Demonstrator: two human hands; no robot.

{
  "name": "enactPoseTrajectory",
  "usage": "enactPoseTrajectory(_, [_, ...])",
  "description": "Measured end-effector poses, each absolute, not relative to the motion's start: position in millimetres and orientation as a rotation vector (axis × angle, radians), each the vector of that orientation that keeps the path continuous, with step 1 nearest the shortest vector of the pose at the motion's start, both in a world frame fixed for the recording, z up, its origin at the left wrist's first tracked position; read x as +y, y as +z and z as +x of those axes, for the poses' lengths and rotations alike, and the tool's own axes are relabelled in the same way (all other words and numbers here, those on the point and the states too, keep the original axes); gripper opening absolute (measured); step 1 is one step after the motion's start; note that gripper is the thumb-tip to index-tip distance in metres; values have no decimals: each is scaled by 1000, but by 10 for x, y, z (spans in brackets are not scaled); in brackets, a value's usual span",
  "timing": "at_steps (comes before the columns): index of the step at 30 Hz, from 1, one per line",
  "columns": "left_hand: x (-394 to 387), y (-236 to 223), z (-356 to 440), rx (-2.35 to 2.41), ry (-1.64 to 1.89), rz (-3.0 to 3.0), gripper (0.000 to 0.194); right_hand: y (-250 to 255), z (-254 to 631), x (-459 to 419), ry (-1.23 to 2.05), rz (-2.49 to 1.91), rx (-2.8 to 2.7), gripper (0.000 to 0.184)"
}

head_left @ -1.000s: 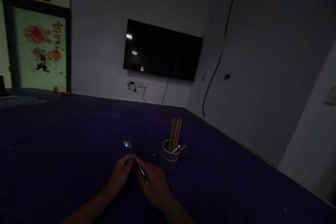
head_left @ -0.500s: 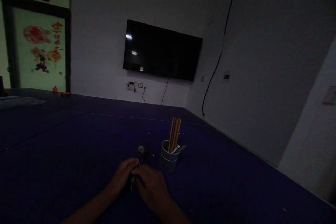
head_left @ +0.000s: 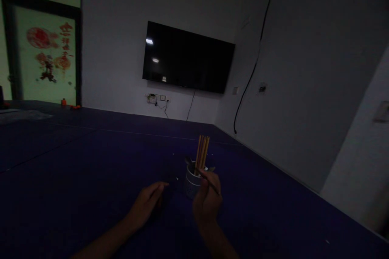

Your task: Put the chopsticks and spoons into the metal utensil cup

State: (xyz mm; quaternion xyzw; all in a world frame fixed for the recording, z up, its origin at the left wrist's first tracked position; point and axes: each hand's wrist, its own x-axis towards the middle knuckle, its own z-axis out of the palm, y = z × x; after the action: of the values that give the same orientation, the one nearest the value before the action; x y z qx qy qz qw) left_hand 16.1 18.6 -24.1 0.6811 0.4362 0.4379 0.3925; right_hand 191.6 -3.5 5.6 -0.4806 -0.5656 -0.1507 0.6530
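My right hand is closed on a dark spoon, its handle slanting down to the right through my fingers. The spoon's bowl end is up by the left rim of a grey cup. Several light wooden chopsticks stand upright in the cup, beside a white item and a grey tip at the right of the rim. To the left of the cup, my left hand hovers low over the table with its fingers loosely bent and nothing visible in them; dim light hides its underside.
A dark blue table stretches to the walls, with small white specks on it. Orange objects and clear plastic lie at the far left. A black cable hangs on the right wall, and a television is mounted behind.
My right hand has moved right with the spoon, from beside my left hand to the cup. The spoon has left my left hand, which stays in nearly the same place.
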Motion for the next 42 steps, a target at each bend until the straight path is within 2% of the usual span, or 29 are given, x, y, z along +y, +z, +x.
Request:
enactPoseTrajectory(6, [208, -290, 153, 1125, 1103, 1734, 58, 48, 1997, 35, -386, -1208, -1272, 52])
enactPoseTrajectory(21, [206, -295, 175, 1114, 1088, 1800, 58, 8, 1946, 110, -389, -1384, -1527, 45])
enactPoseTrajectory(29, [202, -278, 164, 1140, 1053, 1802, 61, 15, 1935, 117, -469, -1802, -1552, 38])
enactPoseTrajectory(36, [221, -310, 172, 1116, 1046, 1815, 60, 47, 1971, 91, -576, -1798, -1575, 47])
enactPoseTrajectory(42, [238, -323, 153, 1115, 1034, 1832, 60, 10, 1973, 105, -551, -1764, -1526, 42])
